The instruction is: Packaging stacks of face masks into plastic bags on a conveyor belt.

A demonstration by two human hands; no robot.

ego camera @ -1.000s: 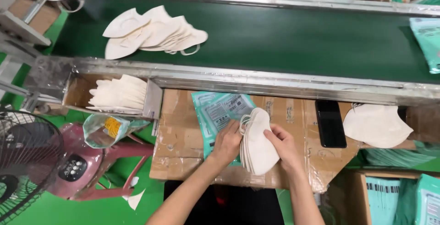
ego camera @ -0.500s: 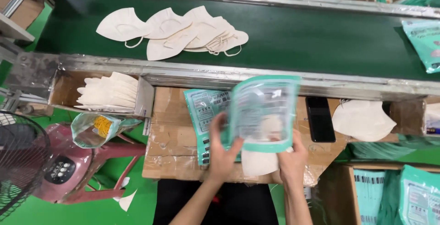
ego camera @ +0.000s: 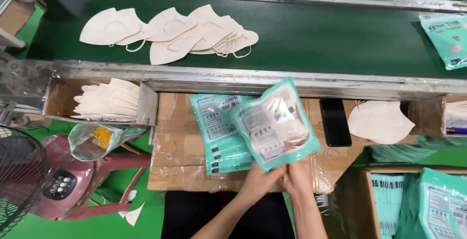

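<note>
Gripping filled teal pouch (ego camera: 275, 124) by its near edge, left hand (ego camera: 258, 183) and right hand (ego camera: 297, 176) fingers clamped; tilting above cardboard table (ego camera: 177, 146), overlapping pouch stack (ego camera: 216, 132), phone (ego camera: 335, 121) just beside, conveyor rail (ego camera: 272, 81) close behind.

The flat plastic pouch (ego camera: 275, 124) has a teal border and a clear middle, through which off-white shows, plus a white panel of black print. The stack of flat pouches (ego camera: 219, 134) under it is the same teal with white printed panels. The folded fabric masks (ego camera: 175, 32) are cream-white on a dark green rubber belt (ego camera: 331, 39). The cardboard table top (ego camera: 180, 146) is plain brown. The slim rectangular phone (ego camera: 335, 121) is glossy black.
</note>
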